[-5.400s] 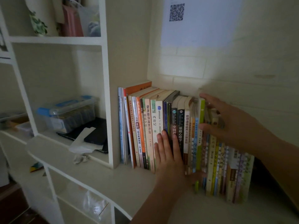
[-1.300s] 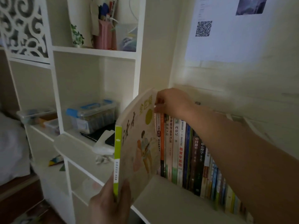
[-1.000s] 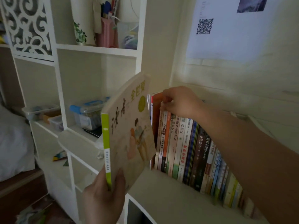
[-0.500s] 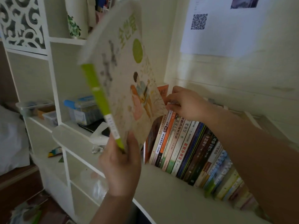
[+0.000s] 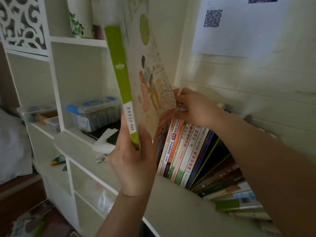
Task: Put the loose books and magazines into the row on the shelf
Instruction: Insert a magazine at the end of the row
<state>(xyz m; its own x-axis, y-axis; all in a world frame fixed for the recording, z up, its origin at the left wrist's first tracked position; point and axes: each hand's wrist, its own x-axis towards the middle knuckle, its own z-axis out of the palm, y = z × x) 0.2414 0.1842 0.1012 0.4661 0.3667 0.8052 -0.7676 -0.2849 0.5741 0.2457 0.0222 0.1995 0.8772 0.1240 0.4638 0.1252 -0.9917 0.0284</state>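
Book raised over the shelf row

Shelving in white fills the wall, and everything else sits in relation to the row of books standing on its wide lower ledge. That row leans to the right, spines out, fanning flatter toward its far end, where the right forearm crosses in front and hides much of it. Above the row, taped to the wall, hangs a sheet of paper with a QR code. Left of the row, raised well above the ledge, is the loose picture book with a green spine; its cover blocks the row's leftmost books and the shelf upright behind. The left hand grips this book at its bottom corner, thumb on the cover, fingers curled behind. The right hand is at the row's top left end, fingers bent onto the tops of the first books, pulling an orange one; exactly how it pinches I cannot tell. Further left, in the next compartment, a clear plastic box with a blue lid sits behind a dark flat device and crumpled tissue.
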